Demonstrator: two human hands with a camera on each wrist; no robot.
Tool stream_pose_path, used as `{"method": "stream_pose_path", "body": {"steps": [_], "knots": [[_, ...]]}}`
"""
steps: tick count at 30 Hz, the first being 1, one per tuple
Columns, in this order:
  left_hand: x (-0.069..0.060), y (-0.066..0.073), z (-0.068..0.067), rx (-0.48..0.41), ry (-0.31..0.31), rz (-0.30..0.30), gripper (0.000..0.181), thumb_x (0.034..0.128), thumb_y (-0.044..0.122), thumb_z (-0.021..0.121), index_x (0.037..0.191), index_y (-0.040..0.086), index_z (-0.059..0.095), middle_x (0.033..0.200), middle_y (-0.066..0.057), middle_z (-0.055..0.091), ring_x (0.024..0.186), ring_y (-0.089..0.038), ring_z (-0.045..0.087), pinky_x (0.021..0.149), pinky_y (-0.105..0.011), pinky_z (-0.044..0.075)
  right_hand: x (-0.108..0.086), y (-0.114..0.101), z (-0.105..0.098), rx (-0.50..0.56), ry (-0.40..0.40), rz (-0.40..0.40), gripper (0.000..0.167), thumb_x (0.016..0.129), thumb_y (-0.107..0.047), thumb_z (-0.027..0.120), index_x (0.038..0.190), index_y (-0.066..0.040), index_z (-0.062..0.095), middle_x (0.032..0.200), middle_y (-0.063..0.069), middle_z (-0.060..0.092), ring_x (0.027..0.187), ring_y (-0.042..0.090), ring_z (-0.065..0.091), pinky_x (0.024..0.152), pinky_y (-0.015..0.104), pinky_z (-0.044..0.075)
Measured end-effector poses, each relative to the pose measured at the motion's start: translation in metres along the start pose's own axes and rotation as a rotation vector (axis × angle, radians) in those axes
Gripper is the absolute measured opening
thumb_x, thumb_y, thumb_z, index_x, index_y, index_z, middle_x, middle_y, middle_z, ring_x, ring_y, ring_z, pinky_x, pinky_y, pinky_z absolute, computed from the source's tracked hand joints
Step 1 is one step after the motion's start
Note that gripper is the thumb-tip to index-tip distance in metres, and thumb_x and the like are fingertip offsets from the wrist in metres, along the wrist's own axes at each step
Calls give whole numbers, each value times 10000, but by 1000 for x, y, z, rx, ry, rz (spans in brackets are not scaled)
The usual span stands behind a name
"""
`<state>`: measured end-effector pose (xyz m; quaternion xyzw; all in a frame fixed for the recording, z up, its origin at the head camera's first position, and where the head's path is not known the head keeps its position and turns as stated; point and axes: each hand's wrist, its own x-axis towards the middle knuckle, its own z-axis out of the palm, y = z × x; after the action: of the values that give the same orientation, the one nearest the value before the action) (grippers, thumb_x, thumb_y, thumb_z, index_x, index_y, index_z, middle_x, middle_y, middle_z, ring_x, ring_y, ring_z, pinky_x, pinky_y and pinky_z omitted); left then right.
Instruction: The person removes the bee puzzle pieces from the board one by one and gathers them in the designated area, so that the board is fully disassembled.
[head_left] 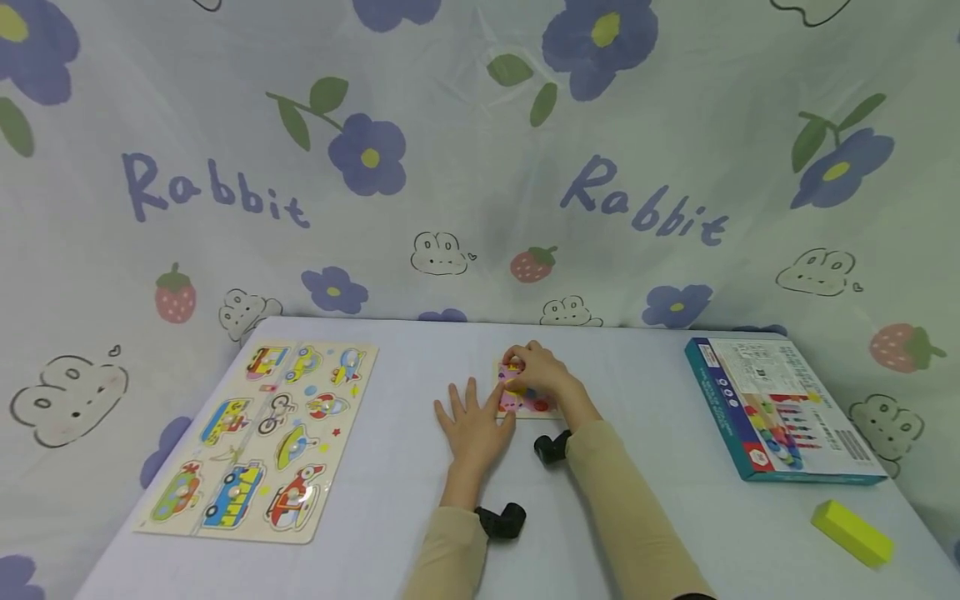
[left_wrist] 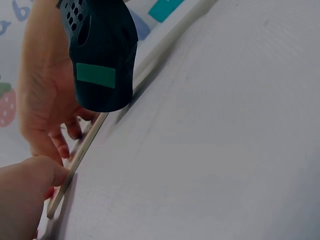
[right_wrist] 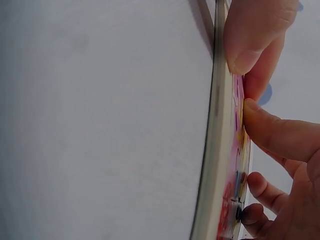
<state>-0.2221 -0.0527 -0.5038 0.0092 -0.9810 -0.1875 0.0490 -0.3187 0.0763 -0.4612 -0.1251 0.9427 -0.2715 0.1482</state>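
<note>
A small pink picture board (head_left: 534, 408) with red and yellow parts lies at the middle of the table, partly hidden by the hands. My left hand (head_left: 475, 425) lies flat at its left side, fingers spread, with the thumb (right_wrist: 245, 60) pressing on the board's near left edge. My right hand (head_left: 542, 371) reaches over the board from the right. Its thumb (right_wrist: 265, 122) and bent forefinger pinch a thin, partly yellow puzzle piece at the board's surface; its shape is mostly hidden. The other right fingers curl close to the board.
A large wooden vehicle puzzle (head_left: 281, 450) lies at the left. To the right is a teal-edged box (head_left: 783, 408), with a yellow-green block (head_left: 852, 533) nearer the front. A patterned curtain (head_left: 480, 167) hangs behind the white table (head_left: 420, 358).
</note>
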Motion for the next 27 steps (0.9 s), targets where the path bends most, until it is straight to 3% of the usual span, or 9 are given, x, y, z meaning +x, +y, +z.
{"method": "stream_pose_path", "body": {"steps": [18, 27], "knots": [[5, 3, -2, -6, -8, -48, 539, 841, 471, 520, 1359, 333, 462, 1462, -176, 292, 1359, -470, 98, 1016, -664, -27, 0, -9, -3, -84, 1, -6, 349, 771, -276, 724, 1101, -236, 617, 1078, 46, 492, 910, 226, 485, 768, 393, 428], [5, 6, -3, -4, -12, -52, 529, 842, 467, 518, 1355, 346, 465, 1469, -157, 295, 1364, -458, 99, 1020, -661, -23, 7, -11, -8, 15, -116, 35, 334, 770, -180, 709, 1063, -177, 548, 1145, 86, 450, 997, 265, 456, 841, 444, 423]]}}
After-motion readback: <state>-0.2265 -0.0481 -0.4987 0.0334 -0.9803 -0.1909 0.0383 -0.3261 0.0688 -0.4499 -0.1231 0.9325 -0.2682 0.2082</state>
